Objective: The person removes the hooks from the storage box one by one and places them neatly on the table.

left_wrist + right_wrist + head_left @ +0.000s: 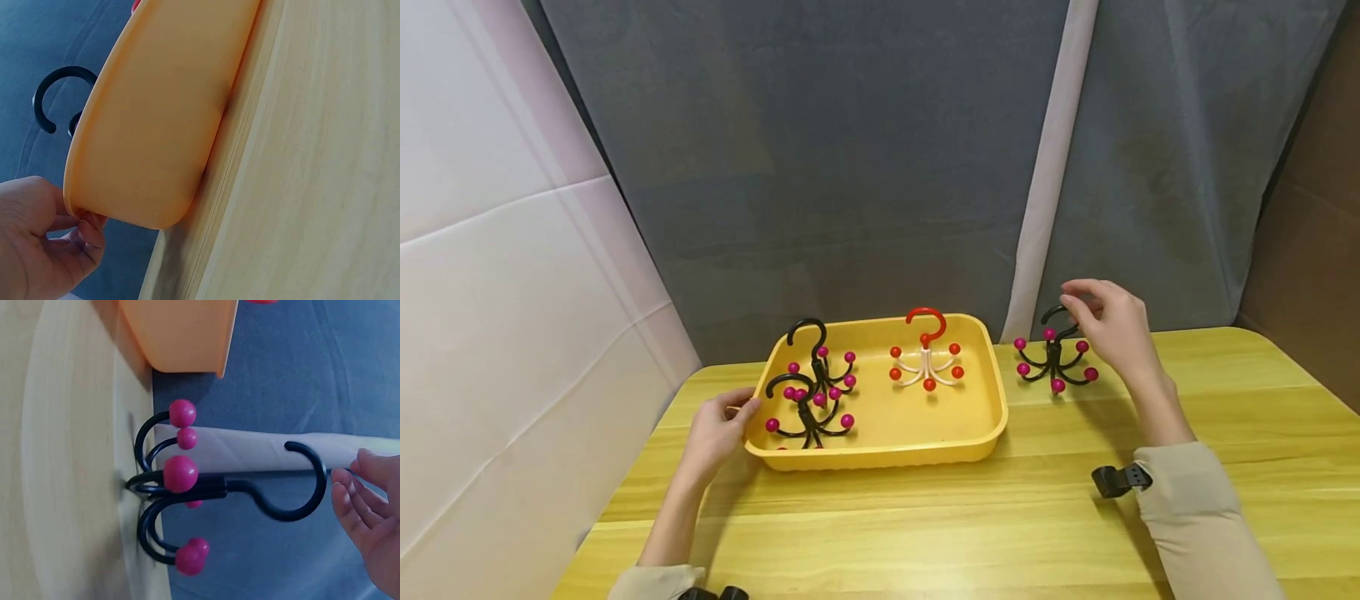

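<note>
A yellow plastic tray (880, 457) sits on the table, its left rim pinched between the thumb and fingers of my left hand (718, 429). Inside it at the left, two black multi-arm hook hangers with magenta ball tips, a rear one (817, 367) and a front one (807, 421), overlap. A white hook hanger (926, 360) with a red hook and red balls stands at the tray's right. To the right of the tray, another black hook hanger (209, 486) stands upright on the table. My right hand (1108, 325) is beside its hook, loosely bent fingers just off the curve in the right wrist view.
The wooden table (925, 533) runs beneath everything. Behind it hangs a grey curtain (850, 167) with a pale strip (1052, 158). White cloth (512, 292) lines the left side, and a brown panel (1311, 217) stands at the right.
</note>
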Tool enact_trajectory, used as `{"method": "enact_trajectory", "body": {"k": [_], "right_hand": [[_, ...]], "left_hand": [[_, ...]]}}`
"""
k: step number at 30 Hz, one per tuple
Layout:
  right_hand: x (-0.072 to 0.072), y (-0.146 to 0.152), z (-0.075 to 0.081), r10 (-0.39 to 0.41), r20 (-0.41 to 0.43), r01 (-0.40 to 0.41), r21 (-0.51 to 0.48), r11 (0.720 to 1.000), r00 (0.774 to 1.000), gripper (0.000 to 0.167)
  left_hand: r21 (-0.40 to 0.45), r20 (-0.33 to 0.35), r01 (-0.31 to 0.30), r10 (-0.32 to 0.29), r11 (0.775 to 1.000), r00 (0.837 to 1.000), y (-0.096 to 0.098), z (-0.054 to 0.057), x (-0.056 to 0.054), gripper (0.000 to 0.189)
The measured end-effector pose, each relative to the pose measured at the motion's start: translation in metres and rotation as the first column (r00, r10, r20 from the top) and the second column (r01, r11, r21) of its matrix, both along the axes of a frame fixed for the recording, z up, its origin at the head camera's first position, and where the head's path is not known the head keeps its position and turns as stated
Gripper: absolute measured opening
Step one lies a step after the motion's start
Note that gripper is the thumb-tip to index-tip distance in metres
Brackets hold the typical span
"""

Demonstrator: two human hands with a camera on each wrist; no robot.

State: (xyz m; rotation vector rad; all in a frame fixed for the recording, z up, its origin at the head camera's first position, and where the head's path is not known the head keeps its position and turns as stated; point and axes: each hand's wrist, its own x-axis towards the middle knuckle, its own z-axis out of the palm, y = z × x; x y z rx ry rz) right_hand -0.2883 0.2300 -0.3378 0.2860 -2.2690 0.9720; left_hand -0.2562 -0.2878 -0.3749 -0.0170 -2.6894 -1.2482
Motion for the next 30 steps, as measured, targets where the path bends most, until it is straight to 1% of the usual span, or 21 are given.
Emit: {"method": "enact_trajectory", "body": {"k": [4, 11, 16, 21, 30], "right_hand": [[0.0, -0.008, 0.004, 0.022, -0.007, -0.022, 0.005, 1.0, 1.0, 0.026], [-0.005, -0.024, 0.001, 0.075, -0.028, -0.075, 0.027, 0.997, 0.997, 0.023], [-0.005, -0.039, 0.002, 0.12, -0.031, -0.12, 0.006, 0.993, 0.992, 0.022], [-0.006, -0.054, 0.004, 0.147, -0.005, -0.147, 0.004, 0.989, 0.989, 0.024], [-0.011, -0.072, -0.002, 0.206, 0.055, -0.206, 0.001, 0.979, 0.977, 0.025]], "left_hand": [[0.007, 0.005, 0.003, -0.003, 1.0, 1.0, 0.0, 0.0, 0.0, 0.036], [0.023, 0.017, 0.002, -0.003, 1.0, 1.0, -0.001, -0.001, 0.001, 0.037], [0.024, 0.012, 0.004, -0.004, 1.0, 1.0, 0.0, -0.001, 0.0, 0.036], [0.021, 0.007, 0.007, -0.007, 1.0, 1.0, 0.001, 0.0, 0.0, 0.036], [0.03, 0.013, 0.009, -0.01, 1.0, 1.0, 0.0, 0.0, 0.0, 0.036]]}}
